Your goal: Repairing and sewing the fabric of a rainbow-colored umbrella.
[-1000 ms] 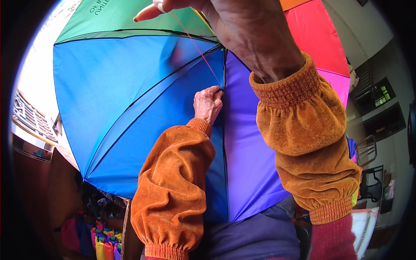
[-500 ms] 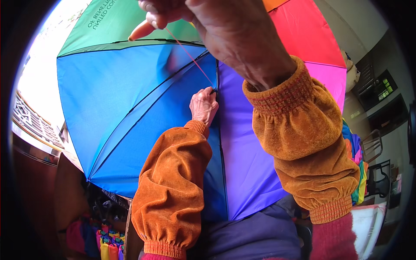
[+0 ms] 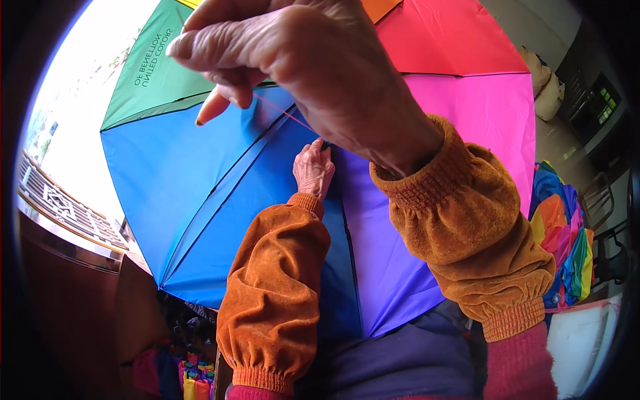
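Note:
An open multicoloured umbrella (image 3: 167,173) is spread in front of me, its blue and purple panels nearest. Dark metal ribs cross the inside of the cloth. My left hand (image 3: 313,172) is closed at the seam between blue and purple, pinching the umbrella at a small dark part of a rib. A thin pink thread (image 3: 287,115) stretches from there up toward my raised right hand (image 3: 300,60). The fingers of that hand are pinched together on the thread, with the little finger held out. Whether a needle is between them, I cannot make out.
More colourful umbrellas lie heaped (image 3: 560,233) on the right, above a white surface (image 3: 583,343). Several small folded bright bundles (image 3: 195,380) stand at the lower left. Behind the left side is a metal railing (image 3: 63,200) by a bright opening. Dark chairs (image 3: 610,253) stand far right.
My right hand has come lower in view and covers more of the umbrella. The umbrella appears slightly turned and shifted, showing more pink. My left hand keeps its pinch at the seam.

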Tool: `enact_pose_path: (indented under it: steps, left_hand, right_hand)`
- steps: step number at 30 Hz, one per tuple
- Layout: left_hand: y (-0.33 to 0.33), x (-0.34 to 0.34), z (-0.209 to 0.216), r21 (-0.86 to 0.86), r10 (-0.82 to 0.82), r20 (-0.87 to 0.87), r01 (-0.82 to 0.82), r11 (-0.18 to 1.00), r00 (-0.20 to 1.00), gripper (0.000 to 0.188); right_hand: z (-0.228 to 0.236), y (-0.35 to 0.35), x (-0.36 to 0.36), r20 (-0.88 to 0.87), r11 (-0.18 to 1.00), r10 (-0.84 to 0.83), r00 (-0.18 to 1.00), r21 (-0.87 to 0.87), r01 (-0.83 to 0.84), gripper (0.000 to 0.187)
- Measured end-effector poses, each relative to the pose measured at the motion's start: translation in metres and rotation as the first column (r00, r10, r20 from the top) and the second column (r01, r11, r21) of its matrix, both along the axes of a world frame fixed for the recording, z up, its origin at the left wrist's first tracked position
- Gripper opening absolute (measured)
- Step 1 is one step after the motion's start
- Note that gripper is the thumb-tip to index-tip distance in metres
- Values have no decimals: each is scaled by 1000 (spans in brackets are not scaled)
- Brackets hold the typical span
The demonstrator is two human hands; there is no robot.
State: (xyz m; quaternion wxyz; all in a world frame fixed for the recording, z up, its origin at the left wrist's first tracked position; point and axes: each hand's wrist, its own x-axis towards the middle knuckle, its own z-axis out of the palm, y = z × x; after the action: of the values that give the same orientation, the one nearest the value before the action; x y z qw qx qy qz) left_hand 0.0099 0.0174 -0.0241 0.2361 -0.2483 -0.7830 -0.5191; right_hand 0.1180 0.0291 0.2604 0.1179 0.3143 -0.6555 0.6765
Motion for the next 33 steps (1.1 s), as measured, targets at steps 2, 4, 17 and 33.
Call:
enact_pose_path:
  steps: [2,4,17,33]
  left_hand:
    - [4,2,-1,-68,67,16,-66,995,998,13]
    - [6,4,-3,-58,31,11,-30,998,999,13]
    - [-58,5,39,-284,102,270,-22,958,958,26]
    - [-182,-24,-4,-840,300,-93,-237,488,949,11]
  right_hand:
    - [-5,5,2,-15,1000,28,1000,-1,-28,15]
    - [-10,10,4,-23,999,34,999,-9,-34,15]
    - [-146,77,14,341,927,-374,863,120,355,16]
    - [-248,107,-33,202,686,-610,766,619,383,13]
